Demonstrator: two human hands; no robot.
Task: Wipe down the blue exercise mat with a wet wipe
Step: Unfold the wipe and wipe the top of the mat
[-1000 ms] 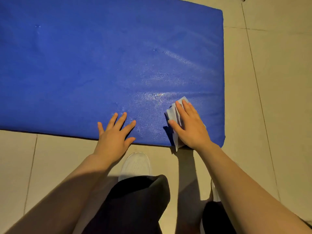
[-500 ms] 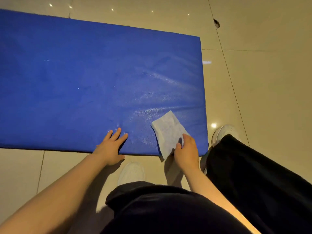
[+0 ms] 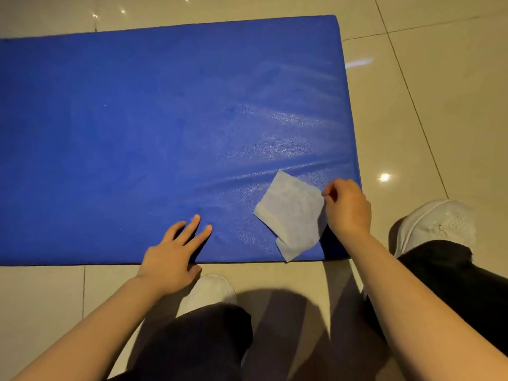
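Note:
The blue exercise mat [image 3: 154, 127] lies flat on the tiled floor and fills most of the head view. Wet streaks shine on its right part. A pale wet wipe [image 3: 291, 215] lies spread near the mat's near right corner. My right hand [image 3: 347, 207] pinches the wipe's right edge with curled fingers. My left hand [image 3: 176, 251] rests on the mat's near edge, its fingers straight and spread.
Beige glossy floor tiles [image 3: 439, 105] surround the mat. My white shoes [image 3: 437, 224] [image 3: 211, 292] and dark trouser legs [image 3: 192, 342] are just in front of the mat's near edge and beside its right corner.
My right hand lifted off the wipe, leaving it spread on the mat, and now pinches its right edge. The view has pulled back and my right leg has come into view.

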